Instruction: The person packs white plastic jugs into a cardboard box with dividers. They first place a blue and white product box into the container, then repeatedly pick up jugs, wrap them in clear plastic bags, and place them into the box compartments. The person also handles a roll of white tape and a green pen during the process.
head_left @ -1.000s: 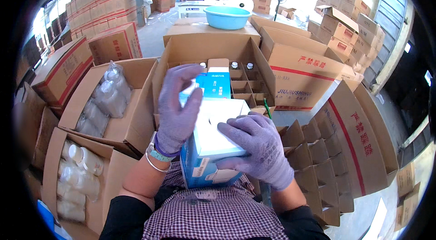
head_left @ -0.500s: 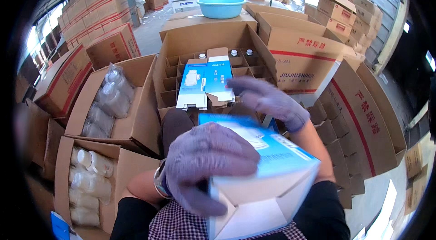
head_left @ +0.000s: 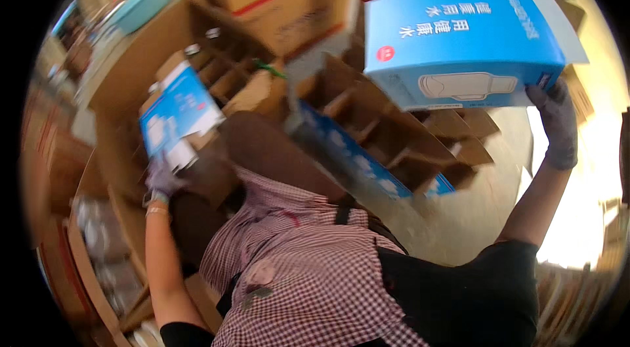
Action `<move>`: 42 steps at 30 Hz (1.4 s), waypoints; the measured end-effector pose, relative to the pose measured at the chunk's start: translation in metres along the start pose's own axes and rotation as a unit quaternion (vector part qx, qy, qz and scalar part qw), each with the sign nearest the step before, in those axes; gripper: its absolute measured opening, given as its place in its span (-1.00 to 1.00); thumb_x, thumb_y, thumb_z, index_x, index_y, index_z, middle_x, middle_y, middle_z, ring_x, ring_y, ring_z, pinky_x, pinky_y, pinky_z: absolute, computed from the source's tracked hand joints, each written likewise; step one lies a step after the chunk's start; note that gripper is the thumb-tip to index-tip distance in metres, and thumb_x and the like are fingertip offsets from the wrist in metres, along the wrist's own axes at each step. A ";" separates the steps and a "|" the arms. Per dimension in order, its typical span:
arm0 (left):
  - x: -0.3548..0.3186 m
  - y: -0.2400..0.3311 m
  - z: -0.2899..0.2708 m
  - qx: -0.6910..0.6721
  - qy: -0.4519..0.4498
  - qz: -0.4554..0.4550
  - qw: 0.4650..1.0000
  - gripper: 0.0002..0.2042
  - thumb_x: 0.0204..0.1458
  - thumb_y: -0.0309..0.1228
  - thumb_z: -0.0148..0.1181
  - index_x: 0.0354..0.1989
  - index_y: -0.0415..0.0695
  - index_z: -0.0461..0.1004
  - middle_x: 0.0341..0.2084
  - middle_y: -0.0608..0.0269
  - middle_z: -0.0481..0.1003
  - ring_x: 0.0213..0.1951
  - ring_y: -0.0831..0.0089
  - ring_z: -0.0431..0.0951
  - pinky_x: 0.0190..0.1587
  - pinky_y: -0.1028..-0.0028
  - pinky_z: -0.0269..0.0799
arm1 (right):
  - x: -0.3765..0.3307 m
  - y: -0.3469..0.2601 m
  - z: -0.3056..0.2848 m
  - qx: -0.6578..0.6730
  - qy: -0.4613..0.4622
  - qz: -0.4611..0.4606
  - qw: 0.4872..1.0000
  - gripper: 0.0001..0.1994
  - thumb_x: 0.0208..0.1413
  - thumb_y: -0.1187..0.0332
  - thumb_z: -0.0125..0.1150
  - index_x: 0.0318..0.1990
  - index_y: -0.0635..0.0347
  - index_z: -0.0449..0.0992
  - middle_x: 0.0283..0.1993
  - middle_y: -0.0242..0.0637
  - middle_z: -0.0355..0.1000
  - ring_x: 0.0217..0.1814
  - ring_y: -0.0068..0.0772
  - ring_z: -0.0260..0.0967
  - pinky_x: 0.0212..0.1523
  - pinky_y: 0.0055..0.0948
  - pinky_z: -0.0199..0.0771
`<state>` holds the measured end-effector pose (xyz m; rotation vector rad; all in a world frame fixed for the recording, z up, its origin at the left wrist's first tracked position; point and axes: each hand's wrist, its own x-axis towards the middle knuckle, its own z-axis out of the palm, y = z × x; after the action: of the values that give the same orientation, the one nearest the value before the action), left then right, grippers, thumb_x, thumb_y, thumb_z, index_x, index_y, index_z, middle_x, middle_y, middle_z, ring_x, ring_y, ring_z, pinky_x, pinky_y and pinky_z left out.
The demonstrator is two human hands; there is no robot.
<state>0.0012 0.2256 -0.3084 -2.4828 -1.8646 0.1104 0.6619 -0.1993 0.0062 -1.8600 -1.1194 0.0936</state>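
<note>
Right hand [head_left: 558, 125] grips the big blue carton [head_left: 462, 42] raised high, I note; left hand [head_left: 163, 179] grasps a smaller blue box [head_left: 177, 114] beside the divided cardboard case [head_left: 216, 71].

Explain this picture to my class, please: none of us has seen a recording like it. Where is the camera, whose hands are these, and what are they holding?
There is no machine here. A person wears a wide-angle camera on the head, looking down, so straight edges bend toward the round rim and the whole picture is tilted and blurred.

The right hand, in a purple glove, holds a large blue carton up by its lower corner. The left hand, also gloved, is at a smaller blue and white box; whether it grips or only touches it is too blurred to tell.

Below is the person's checked apron. Around stand open brown cardboard boxes, and cardboard dividers with compartments. At the lower left lie clear plastic bags.
</note>
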 end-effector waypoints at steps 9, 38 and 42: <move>0.032 -0.016 0.010 0.119 -0.087 -0.030 0.989 -0.13 -0.12 -0.44 0.36 0.45 0.01 0.08 0.16 -0.17 0.37 0.11 -0.17 0.50 0.10 0.07 0.49 | -0.151 0.141 0.014 -0.366 -0.233 0.176 0.884 -0.71 -0.08 0.21 0.30 -0.27 0.24 0.64 -0.26 0.02 0.56 -0.16 0.02 0.53 -0.02 -0.15 0.51; -0.239 0.144 -0.341 -0.337 0.757 0.104 0.550 -0.74 0.21 -0.45 0.22 0.02 -0.23 0.40 -0.15 0.09 0.58 -0.17 0.47 0.58 -0.10 0.51 0.53 | -0.070 -0.164 0.241 0.585 -0.486 -0.356 0.543 0.04 -0.09 -0.18 0.46 0.38 0.45 0.20 0.46 0.16 0.11 0.51 0.09 0.07 0.47 0.02 0.01; -0.255 0.145 -0.334 -0.424 0.737 0.108 0.516 -0.55 0.28 -0.06 0.10 0.03 -0.26 0.40 -0.07 0.02 0.54 -0.08 0.35 0.56 0.04 0.35 0.47 | -0.083 -0.205 0.255 0.610 -0.437 -0.529 0.397 -0.20 0.10 -0.14 0.28 0.25 0.45 0.34 0.22 0.18 0.31 0.27 0.09 0.31 0.43 0.13 0.03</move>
<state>0.0951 -0.0544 0.0233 -1.5015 -0.6625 -2.4195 0.3561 -0.0582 -0.0161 0.5918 -1.8695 0.9275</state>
